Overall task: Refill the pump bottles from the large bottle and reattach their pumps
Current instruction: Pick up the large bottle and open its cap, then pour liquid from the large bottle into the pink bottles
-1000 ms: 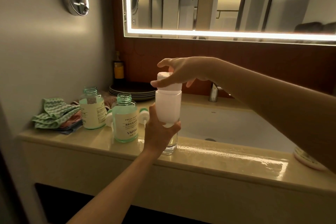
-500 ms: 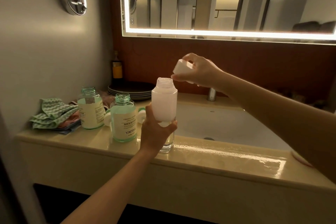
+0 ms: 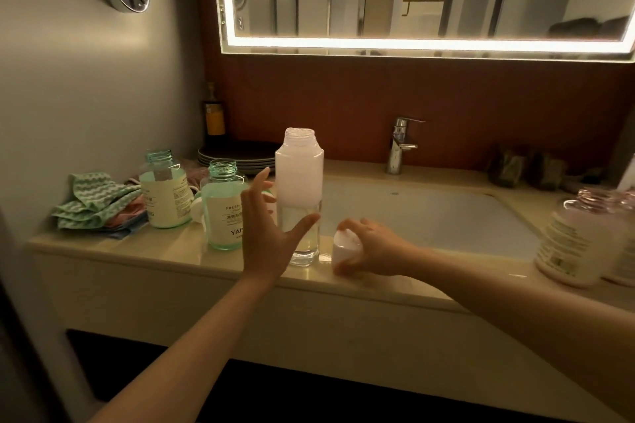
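Standing uncapped for pouring, the tall frosted bottle [image 3: 299, 178] is flanked by spread left hand [image 3: 266, 239] fingers [image 3: 257, 186]; its white cap [image 3: 345, 245] is gripped by the right hand [image 3: 376, 249].

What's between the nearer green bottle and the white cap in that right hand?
The tall large bottle, uncapped and upright on the counter, with the left hand spread open in front of it; the head view shows this.

Left hand [image 3: 271, 233] splayed open — right hand [image 3: 374, 249] curled round the cap [image 3: 345, 245].
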